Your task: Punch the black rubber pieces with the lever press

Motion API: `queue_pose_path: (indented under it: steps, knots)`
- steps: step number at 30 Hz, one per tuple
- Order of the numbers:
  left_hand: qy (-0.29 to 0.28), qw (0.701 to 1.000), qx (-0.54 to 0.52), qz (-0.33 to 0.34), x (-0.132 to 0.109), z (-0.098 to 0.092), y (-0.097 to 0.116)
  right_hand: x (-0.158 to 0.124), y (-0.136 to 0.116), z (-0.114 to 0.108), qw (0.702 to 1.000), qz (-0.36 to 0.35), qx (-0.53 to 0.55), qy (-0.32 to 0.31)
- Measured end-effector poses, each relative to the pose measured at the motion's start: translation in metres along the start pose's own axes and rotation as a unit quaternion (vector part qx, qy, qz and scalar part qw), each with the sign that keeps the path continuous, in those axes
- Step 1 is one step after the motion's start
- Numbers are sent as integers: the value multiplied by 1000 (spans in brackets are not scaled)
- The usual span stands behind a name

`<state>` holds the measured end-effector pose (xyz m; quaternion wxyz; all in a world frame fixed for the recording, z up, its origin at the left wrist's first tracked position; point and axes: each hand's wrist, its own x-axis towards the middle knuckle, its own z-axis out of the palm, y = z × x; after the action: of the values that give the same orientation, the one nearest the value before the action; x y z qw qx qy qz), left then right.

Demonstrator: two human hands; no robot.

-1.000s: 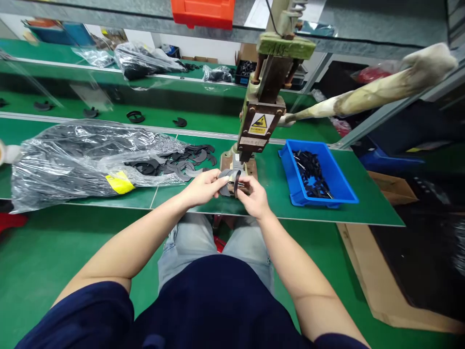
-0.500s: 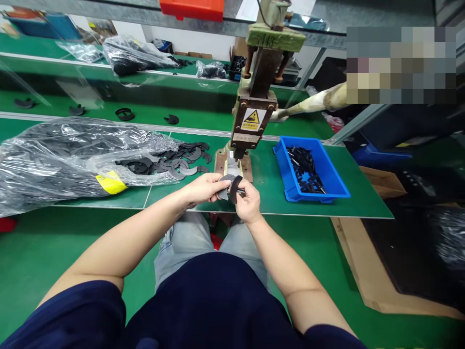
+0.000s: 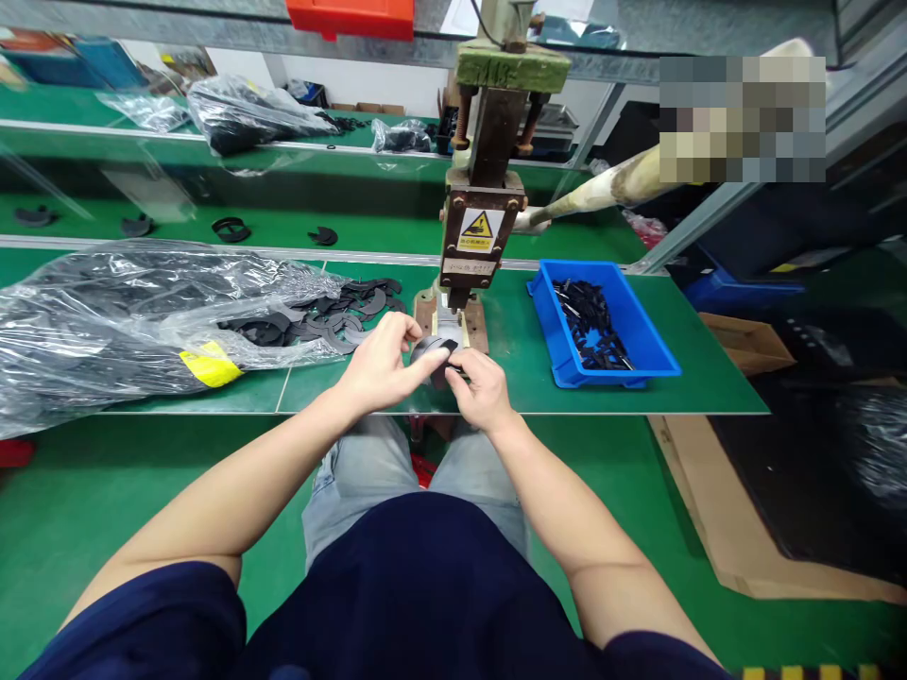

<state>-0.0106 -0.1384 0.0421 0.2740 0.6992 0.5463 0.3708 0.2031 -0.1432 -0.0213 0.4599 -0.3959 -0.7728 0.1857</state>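
Green workbench beneath black part

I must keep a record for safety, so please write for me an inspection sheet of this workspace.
Surface: green tabletop, with press, plastic bag and blue bin on it.
Job's things: dark curved part, held in front of the press; black pieces lie in the blue bin.
Clutter: loose dark pieces by the plastic bag's opening.
Hands: left hand has its thumb against the dark curved part; right hand pinches its edge.
Cables: one thin dark cord at the press top.
Surroundings: four dark parts on the green strip behind; red container at the shelf above; brown cardboard at lower right.
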Motion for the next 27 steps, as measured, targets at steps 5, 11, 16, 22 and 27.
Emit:
queue_pose_path:
  steps: [5,11,16,22,27]
  knots:
    - [-23,994,-82,-73,3,7,-15,-1,-3,0,999,-25,-11,-25]
    - [-203,926,-263,-180,5,-2,-38,-5,6,-4,999,-14,-14,-38]
    - [-88,912,-280,-287,53,-6,-75,-20,14,-15,1000,22,-17,5]
    - [13,915,-241,-323,176,-8,-96,-23,5,-31,1000,8,-21,-8]
    - [65,939,-190,-280,215,-13,-103,-16,19,-82,996,43,-79,17]
